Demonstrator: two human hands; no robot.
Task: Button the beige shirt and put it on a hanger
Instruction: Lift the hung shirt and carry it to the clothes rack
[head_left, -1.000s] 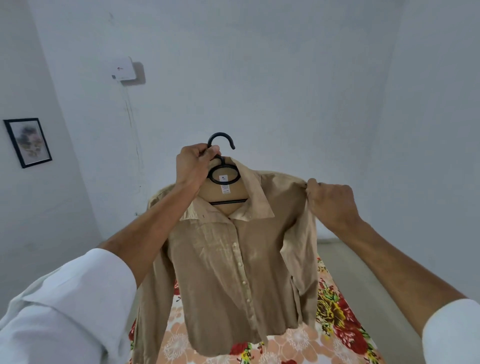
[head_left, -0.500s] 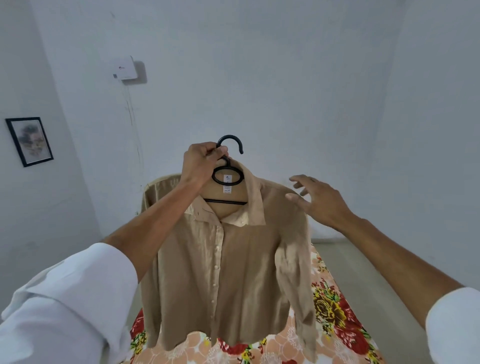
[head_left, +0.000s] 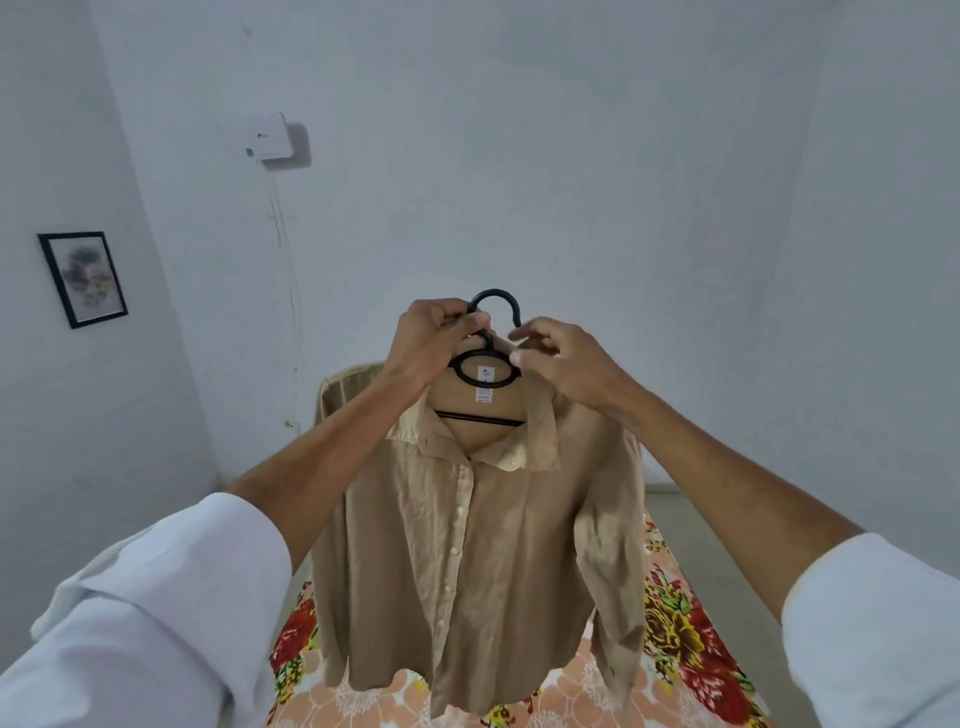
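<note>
Open air beside hanger (head_left: 493, 294) (wall (head_left: 623, 208) behind)

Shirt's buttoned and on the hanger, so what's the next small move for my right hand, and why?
Probably pinch the hook of the black hanger with the right hand, to steady it. The left hand alone grips the hanger neck, the beige shirt hangs buttoned from it, and the right fingers sit curved beside the hook, holding nothing.

Both arms extended forward; left hand (head_left: 431, 338) pinches the hanger (head_left: 493, 293), right hand (head_left: 566, 369) loosely curled beside it.
</note>
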